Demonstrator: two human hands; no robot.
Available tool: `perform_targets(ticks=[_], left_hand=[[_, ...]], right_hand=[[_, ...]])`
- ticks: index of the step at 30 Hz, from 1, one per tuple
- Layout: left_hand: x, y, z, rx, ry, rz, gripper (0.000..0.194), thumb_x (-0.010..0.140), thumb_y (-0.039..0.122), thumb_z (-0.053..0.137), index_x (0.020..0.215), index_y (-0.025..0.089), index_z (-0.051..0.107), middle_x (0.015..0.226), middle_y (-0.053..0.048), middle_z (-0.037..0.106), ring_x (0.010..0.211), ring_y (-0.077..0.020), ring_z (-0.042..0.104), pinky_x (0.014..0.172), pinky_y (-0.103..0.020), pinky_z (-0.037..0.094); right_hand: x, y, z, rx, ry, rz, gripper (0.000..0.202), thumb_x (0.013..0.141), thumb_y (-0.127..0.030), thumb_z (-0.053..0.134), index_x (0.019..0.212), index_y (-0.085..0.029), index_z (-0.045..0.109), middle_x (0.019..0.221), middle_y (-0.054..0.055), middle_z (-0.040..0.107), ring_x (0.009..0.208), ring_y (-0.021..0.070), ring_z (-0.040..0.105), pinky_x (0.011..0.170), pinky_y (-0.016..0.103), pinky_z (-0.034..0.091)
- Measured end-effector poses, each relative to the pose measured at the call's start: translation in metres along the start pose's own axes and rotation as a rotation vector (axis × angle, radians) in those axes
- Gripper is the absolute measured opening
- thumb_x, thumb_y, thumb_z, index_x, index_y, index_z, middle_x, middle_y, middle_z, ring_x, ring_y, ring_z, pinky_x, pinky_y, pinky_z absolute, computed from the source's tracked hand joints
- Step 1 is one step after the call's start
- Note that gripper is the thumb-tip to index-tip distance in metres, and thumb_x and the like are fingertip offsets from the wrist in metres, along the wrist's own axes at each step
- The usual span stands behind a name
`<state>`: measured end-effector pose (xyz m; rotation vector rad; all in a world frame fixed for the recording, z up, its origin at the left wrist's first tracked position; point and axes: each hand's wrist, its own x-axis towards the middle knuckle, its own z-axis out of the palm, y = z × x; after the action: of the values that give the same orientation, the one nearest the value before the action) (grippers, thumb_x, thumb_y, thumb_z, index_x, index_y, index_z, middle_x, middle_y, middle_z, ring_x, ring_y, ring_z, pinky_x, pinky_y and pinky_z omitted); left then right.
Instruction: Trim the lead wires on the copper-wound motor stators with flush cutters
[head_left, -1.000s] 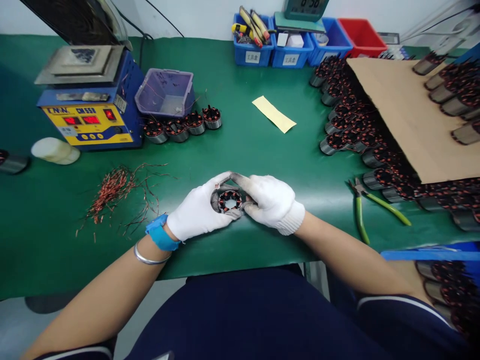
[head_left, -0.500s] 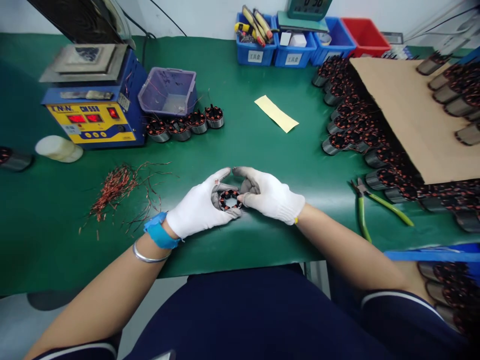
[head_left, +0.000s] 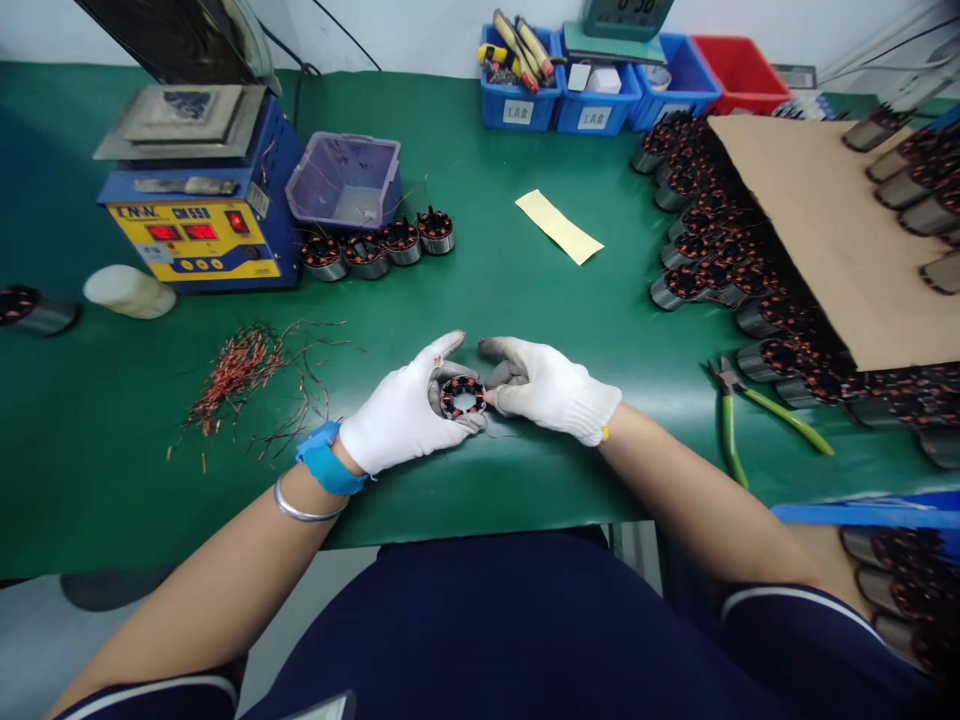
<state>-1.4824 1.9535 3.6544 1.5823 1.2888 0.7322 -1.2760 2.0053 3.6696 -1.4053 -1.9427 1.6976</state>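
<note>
A motor stator (head_left: 453,411), a ring with copper windings and dark slots, lies within the curve of my left hand (head_left: 409,410). That white-gloved hand is closed around its left side, thumb in front and fingers behind. My right hand (head_left: 544,385), gloved too, is at the stator's right edge. Its thumb and curled fingers come together there, while the forefinger reaches out above. Whatever is pinched between them is too small to make out. A thin wire shows on the table just below the right fingertips.
Copper wire scraps (head_left: 240,375) lie left, below a blue-yellow soldering unit (head_left: 195,240). Several stators (head_left: 367,255) stand by a purple bin (head_left: 345,180). Green-handled cutters (head_left: 727,400) and rows of stators (head_left: 697,240) are right, beside cardboard (head_left: 810,220). A yellow paper strip (head_left: 559,228) lies ahead.
The gap between my right forefinger and the left hand's fingertips has widened slightly. The stator stays in my left hand. The whole view has shifted a little.
</note>
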Motion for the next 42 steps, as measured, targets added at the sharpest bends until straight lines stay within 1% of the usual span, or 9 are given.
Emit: perform_targets(ticks=[7, 14, 17, 19, 23, 27, 30, 35, 42], left_hand=[[-0.005, 0.000, 0.001, 0.231, -0.026, 0.090, 0.094, 0.071, 0.041, 0.072, 0.150, 0.029, 0.022, 0.123, -0.006, 0.065, 0.109, -0.0283, 0.065, 0.093, -0.042, 0.055], [-0.004, 0.000, 0.004, 0.337, 0.064, 0.066, 0.093, 0.067, 0.051, 0.074, 0.145, 0.025, 0.032, 0.114, -0.005, 0.068, 0.101, -0.0259, 0.068, 0.088, -0.038, 0.056], [-0.003, 0.003, 0.003, 0.377, 0.068, 0.050, 0.097, 0.063, 0.058, 0.076, 0.144, 0.024, 0.035, 0.113, -0.006, 0.068, 0.103, -0.0279, 0.067, 0.087, -0.039, 0.056], [-0.003, 0.006, 0.001, 0.410, 0.034, 0.027, 0.101, 0.060, 0.058, 0.077, 0.145, 0.024, 0.033, 0.112, -0.006, 0.069, 0.102, -0.0293, 0.067, 0.085, -0.040, 0.056], [-0.002, 0.012, -0.003, 0.482, 0.006, 0.011, 0.096, 0.063, 0.053, 0.076, 0.144, 0.023, 0.035, 0.115, -0.006, 0.068, 0.101, -0.0304, 0.068, 0.084, -0.040, 0.056], [-0.002, 0.011, -0.004, 0.481, 0.007, 0.026, 0.088, 0.065, 0.048, 0.074, 0.141, 0.022, 0.039, 0.114, -0.006, 0.069, 0.097, -0.0288, 0.069, 0.080, -0.038, 0.056], [-0.002, 0.009, -0.006, 0.462, -0.020, 0.032, 0.090, 0.065, 0.049, 0.075, 0.142, 0.022, 0.037, 0.108, -0.004, 0.070, 0.092, -0.0268, 0.070, 0.077, -0.036, 0.056], [-0.004, 0.011, -0.007, 0.455, -0.033, 0.095, 0.085, 0.062, 0.058, 0.076, 0.134, 0.023, 0.048, 0.116, -0.005, 0.067, 0.100, -0.0242, 0.066, 0.088, -0.034, 0.053], [-0.006, 0.014, 0.001, 0.504, -0.052, 0.210, 0.043, 0.082, 0.054, 0.061, 0.111, 0.022, 0.062, 0.100, -0.003, 0.065, 0.085, -0.0173, 0.063, 0.078, -0.031, 0.050]], right_hand=[[0.001, -0.008, 0.008, 0.061, -0.050, 0.047, 0.073, 0.071, -0.016, 0.059, 0.142, -0.015, 0.040, 0.075, 0.000, 0.068, 0.056, 0.0114, 0.058, 0.051, 0.023, 0.043], [-0.014, -0.004, -0.022, -0.215, -0.033, 0.064, 0.063, 0.071, -0.018, 0.056, 0.134, -0.023, 0.050, 0.071, -0.004, 0.067, 0.058, 0.0124, 0.059, 0.052, 0.024, 0.042], [-0.029, -0.011, -0.027, -0.398, 0.155, -0.010, 0.053, 0.075, -0.022, 0.057, 0.128, -0.027, 0.055, 0.089, -0.002, 0.069, 0.069, 0.0148, 0.062, 0.058, 0.025, 0.046], [-0.037, -0.018, -0.019, -0.455, 0.270, -0.180, 0.065, 0.075, -0.031, 0.063, 0.138, -0.027, 0.045, 0.119, 0.003, 0.063, 0.081, 0.0170, 0.063, 0.064, 0.028, 0.050], [-0.038, -0.022, 0.013, -0.702, 0.145, -0.405, 0.107, 0.065, -0.047, 0.075, 0.152, -0.024, 0.018, 0.157, 0.013, 0.024, 0.095, 0.0254, 0.064, 0.072, 0.035, 0.054], [-0.027, -0.012, 0.028, -0.980, 0.102, -0.228, 0.079, 0.082, -0.042, 0.053, 0.152, -0.023, 0.022, 0.137, 0.012, 0.053, 0.085, 0.0279, 0.067, 0.064, 0.037, 0.051], [-0.024, -0.010, 0.023, -1.035, 0.074, -0.231, 0.059, 0.088, -0.036, 0.044, 0.144, -0.022, 0.036, 0.117, 0.009, 0.065, 0.081, 0.0273, 0.067, 0.058, 0.035, 0.046], [-0.023, -0.012, 0.011, -0.931, -0.037, -0.216, 0.039, 0.092, -0.037, 0.040, 0.126, -0.025, 0.054, 0.102, 0.004, 0.070, 0.083, 0.0250, 0.067, 0.057, 0.031, 0.040], [-0.025, -0.011, -0.004, -0.790, -0.151, -0.278, 0.031, 0.093, -0.037, 0.043, 0.111, -0.024, 0.065, 0.103, 0.002, 0.071, 0.087, 0.0190, 0.064, 0.064, 0.027, 0.037]])
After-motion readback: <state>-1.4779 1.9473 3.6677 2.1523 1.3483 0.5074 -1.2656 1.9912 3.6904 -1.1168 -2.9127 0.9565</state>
